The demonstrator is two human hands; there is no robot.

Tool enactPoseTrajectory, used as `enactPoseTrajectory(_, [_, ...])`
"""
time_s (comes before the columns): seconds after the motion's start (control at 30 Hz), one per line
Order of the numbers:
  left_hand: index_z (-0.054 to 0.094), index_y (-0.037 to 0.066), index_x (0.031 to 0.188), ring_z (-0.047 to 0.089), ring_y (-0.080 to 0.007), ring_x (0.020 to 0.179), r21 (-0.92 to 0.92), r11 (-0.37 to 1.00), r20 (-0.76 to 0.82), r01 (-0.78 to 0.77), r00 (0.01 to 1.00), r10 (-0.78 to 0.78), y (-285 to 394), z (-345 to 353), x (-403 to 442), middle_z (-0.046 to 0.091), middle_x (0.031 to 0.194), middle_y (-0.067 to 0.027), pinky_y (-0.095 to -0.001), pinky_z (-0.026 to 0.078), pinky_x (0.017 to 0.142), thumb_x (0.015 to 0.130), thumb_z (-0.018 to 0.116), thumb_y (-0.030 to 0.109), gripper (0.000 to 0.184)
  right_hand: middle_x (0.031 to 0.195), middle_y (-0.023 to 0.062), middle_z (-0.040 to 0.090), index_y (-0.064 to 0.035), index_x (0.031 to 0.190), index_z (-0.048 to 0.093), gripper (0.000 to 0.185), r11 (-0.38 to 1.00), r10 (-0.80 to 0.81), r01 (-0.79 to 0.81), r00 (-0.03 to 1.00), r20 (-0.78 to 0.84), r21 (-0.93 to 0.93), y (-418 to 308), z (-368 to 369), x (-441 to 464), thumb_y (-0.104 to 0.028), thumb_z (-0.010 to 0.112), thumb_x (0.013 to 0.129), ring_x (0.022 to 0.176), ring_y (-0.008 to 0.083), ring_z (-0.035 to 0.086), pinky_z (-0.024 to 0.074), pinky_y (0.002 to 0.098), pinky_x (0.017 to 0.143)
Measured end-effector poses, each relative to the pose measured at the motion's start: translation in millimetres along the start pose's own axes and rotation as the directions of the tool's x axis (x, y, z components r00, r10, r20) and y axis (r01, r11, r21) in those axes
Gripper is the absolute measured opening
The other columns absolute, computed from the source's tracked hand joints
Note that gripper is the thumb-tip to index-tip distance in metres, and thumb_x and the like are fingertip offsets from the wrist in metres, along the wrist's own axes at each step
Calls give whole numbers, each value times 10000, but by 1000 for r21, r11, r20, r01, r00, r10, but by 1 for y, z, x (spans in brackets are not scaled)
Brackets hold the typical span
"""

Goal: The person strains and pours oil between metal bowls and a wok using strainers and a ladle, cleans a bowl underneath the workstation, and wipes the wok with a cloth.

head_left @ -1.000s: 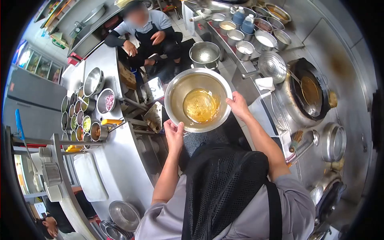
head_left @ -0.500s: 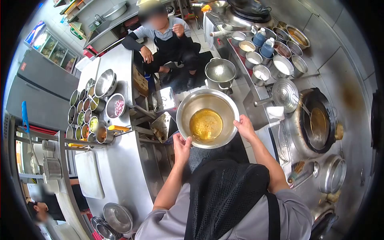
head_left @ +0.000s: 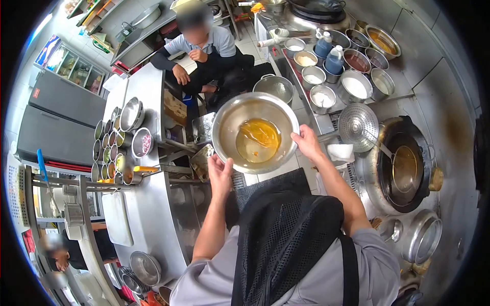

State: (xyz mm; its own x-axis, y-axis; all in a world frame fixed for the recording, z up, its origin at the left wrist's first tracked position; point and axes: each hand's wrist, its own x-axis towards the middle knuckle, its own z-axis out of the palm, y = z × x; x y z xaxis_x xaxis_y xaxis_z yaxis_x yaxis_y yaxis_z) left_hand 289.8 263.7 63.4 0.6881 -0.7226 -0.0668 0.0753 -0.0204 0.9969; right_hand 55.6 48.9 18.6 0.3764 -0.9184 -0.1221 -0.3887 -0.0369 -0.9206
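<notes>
A wide metal bowl (head_left: 224,127) is held up in front of my body, with a pool of golden, clear liquid (head_left: 259,140) at its bottom. My left hand (head_left: 220,174) grips the rim at the lower left, thumb at the edge. My right hand (head_left: 308,143) is closed on the rim at the right side. The fingers beneath the bowl are partly hidden. Just behind the bowl stands a metal pot (head_left: 275,87), partly covered by it.
A seated person (head_left: 204,56) is beyond the bowl. Right: a wok (head_left: 407,168), a perforated ladle (head_left: 358,127), seasoning containers (head_left: 355,86) and blue bottles (head_left: 335,60). Left: a steel counter (head_left: 148,214) with a cutting board (head_left: 118,219), small ingredient containers and a bowl of chopped pieces (head_left: 142,143).
The bowl and both hands have risen slightly in view, and the liquid has shifted in the bowl. The view has turned a little. The seated person's raised hand has moved nearer the face.
</notes>
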Motion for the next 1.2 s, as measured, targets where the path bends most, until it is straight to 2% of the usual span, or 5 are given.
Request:
enactPoseTrajectory(0.27, [457, 1, 1159, 490, -54, 649, -80, 996, 38, 35, 999, -32, 21, 40, 20, 598, 846, -8, -201, 407, 581, 943, 672, 94, 318, 766, 136, 615, 26, 928, 589, 291, 996, -79, 77, 996, -49, -37, -47, -45, 30, -247, 676, 877, 727, 273, 610, 480, 406, 680])
enactPoseTrajectory(0.43, [466, 33, 1130, 553, -59, 711, -86, 987, -126, 137, 981, -147, -15, 9, 15, 633, 895, -22, -200, 424, 595, 933, 674, 78, 290, 877, 224, 682, 29, 1004, 585, 282, 989, -69, 74, 997, 44, -124, -34, 6, 45, -229, 640, 904, 827, 386, 675, 514, 459, 765])
enactPoseTrajectory(0.8, [464, 76, 1057, 562, -86, 724, -86, 909, -199, 407, 887, -416, -160, -58, -27, 584, 865, -7, -230, 473, 621, 907, 702, 93, 282, 764, 109, 671, 8, 1033, 619, 237, 990, 131, -108, 950, 282, -94, 88, 114, 43, -190, 666, 910, 689, 231, 643, 505, 387, 665])
enactPoseTrajectory(0.97, [452, 72, 1047, 540, -73, 722, -71, 925, -273, 375, 884, -379, -213, -93, 6, 566, 864, 4, -230, 474, 628, 926, 686, 89, 264, 739, 110, 600, -6, 1013, 593, 256, 954, 21, 75, 949, 316, -291, 115, 180, 78, -212, 687, 893, 689, 244, 589, 479, 403, 663])
enactPoseTrajectory(1.2, [447, 75, 1046, 507, -58, 702, -44, 912, -359, 407, 846, -395, -254, -155, -5, 540, 845, 17, -225, 464, 619, 937, 669, 77, 247, 744, 107, 564, 0, 1010, 566, 302, 962, 54, 44, 936, 347, -269, 156, 267, 50, -253, 686, 895, 695, 246, 563, 470, 395, 668])
